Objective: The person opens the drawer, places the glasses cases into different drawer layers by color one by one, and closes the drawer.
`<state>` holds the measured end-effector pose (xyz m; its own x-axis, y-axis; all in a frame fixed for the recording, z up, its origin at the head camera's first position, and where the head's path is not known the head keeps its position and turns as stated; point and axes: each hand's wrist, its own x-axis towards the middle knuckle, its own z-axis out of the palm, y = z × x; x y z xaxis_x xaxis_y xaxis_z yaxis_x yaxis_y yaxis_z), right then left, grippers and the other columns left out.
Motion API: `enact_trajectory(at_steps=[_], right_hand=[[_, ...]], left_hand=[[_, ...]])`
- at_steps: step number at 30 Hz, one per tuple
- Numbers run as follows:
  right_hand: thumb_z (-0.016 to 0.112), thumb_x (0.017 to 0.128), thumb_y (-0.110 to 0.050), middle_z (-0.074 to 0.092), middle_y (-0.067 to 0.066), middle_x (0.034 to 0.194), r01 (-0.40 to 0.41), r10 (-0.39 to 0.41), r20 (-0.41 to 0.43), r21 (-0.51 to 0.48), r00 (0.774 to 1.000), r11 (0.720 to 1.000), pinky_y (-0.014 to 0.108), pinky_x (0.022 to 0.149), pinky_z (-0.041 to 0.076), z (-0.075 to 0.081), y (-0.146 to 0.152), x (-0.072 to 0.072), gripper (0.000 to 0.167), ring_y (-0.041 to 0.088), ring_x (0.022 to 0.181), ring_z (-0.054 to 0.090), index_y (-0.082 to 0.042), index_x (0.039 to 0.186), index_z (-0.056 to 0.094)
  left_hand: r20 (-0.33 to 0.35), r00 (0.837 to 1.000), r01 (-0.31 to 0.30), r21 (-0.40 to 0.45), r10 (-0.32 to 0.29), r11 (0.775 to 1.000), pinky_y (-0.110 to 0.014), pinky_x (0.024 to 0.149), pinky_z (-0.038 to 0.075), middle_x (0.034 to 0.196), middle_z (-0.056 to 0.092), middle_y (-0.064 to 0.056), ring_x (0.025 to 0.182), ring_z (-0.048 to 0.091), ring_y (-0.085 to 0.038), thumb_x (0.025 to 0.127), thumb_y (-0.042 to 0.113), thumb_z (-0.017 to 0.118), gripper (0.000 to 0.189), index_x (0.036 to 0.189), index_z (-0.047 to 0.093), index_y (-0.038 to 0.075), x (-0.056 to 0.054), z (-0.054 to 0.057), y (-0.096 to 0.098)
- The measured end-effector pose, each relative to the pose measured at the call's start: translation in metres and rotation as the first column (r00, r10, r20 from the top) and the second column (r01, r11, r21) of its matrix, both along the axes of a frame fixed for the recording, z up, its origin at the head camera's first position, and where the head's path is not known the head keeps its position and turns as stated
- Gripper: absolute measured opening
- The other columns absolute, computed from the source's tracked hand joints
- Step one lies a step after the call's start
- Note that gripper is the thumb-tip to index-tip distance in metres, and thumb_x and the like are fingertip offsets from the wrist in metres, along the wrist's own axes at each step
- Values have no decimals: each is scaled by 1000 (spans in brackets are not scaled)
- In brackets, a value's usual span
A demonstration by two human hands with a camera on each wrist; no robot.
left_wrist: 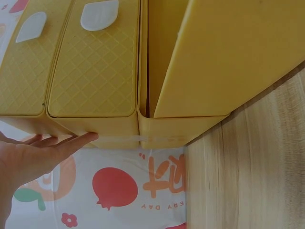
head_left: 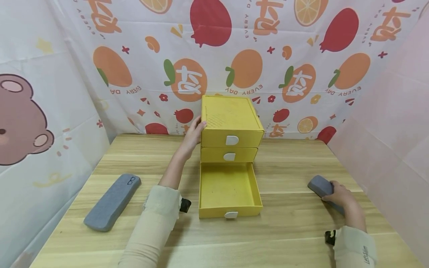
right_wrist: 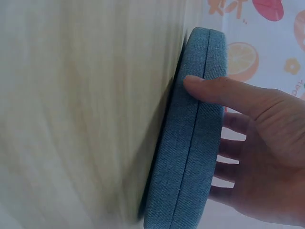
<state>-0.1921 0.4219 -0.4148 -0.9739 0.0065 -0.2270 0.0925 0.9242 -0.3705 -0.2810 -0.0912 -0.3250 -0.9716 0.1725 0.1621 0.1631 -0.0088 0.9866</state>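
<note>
A yellow drawer unit [head_left: 231,111] with white tab handles stands at the middle back of the table, its bottom drawer [head_left: 228,186] pulled out and bare inside. My left hand [head_left: 193,136] lies against the unit's left side, fingers straight along the wall in the left wrist view. On the right side of the table, my right hand [head_left: 340,195] grips a grey-blue, fabric-covered glasses case [right_wrist: 186,133], thumb on the near face and fingers behind it. A second grey glasses case [head_left: 114,201], with a small glasses mark, lies at the left.
The wooden table [head_left: 288,238] meets a fruit-print curtain [head_left: 140,74] at the back. White cloth walls rise on the left and right. The pulled-out drawer juts toward the front, between my two arms.
</note>
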Motion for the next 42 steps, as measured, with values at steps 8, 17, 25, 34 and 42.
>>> enact_trajectory(at_steps=[8, 17, 25, 34, 42], right_hand=[[70, 78, -27, 30, 47, 113, -1, 1, -13, 18, 1000, 1000, 61, 78, 36, -7, 2, -2, 87, 59, 98, 36, 22, 129, 19], [72, 77, -30, 31, 47, 114, -2, 3, -25, 27, 1000, 1000, 63, 77, 36, -6, 0, -5, 90, 60, 99, 35, 21, 130, 20], [70, 78, -34, 29, 48, 117, 2, -3, 3, 28, 1000, 1000, 63, 79, 35, -6, 2, -8, 93, 61, 102, 33, 22, 131, 17], [69, 79, -38, 26, 47, 118, 9, -9, 41, 0, 999, 1000, 62, 80, 34, -6, 4, -10, 97, 60, 103, 32, 21, 132, 13], [68, 80, -36, 28, 47, 118, 39, -38, 73, -8, 997, 999, 61, 81, 35, -4, 2, -9, 95, 59, 103, 36, 21, 131, 12]], left_hand=[[-3, 1000, 3, 5, -2, 1000, -52, 101, 25, 150, 13, -10, 134, 17, -25, 96, 35, 40, 64, 147, 12, 9, 1, 0, 0], [-18, 999, -31, -20, 31, 999, -57, 97, 27, 150, 14, -9, 134, 18, -25, 94, 42, 41, 68, 148, 14, 11, 1, -1, -1], [-11, 1000, -9, -14, 9, 1000, -57, 98, 25, 151, 13, -10, 134, 16, -25, 96, 39, 39, 66, 148, 12, 10, 6, 5, 0], [-14, 1000, -18, -15, 18, 1000, -57, 98, 25, 150, 14, -8, 134, 17, -24, 94, 43, 41, 68, 148, 13, 12, 1, -1, -2], [4, 1000, -27, -16, 27, 1000, -55, 98, 26, 151, 13, -8, 134, 18, -24, 94, 42, 41, 67, 148, 14, 12, 2, 0, 1]])
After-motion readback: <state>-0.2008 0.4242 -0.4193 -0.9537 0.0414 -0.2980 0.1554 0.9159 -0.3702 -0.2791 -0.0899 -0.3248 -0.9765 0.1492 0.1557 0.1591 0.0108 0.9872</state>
